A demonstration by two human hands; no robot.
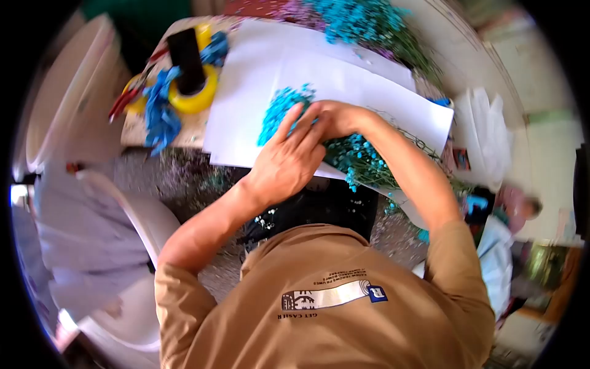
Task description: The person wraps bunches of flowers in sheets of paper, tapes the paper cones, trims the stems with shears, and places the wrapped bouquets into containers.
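Blue flowers (pixel 281 115) lie on white paper (pixel 246 74), nearer left hand (pixel 284 161). Its fingers extend, right hand (pixel 339 119) curls; can't tell either's grip.

The worktop (pixel 136 133) supports overlapping white sheets (pixel 243 111). Beside their left edge lie yellow tape rolls (pixel 195 104), crumpled blue strips (pixel 161 123) and a red-handled tool (pixel 126 101). A black rectangular device (pixel 186 60) overlaps one roll.
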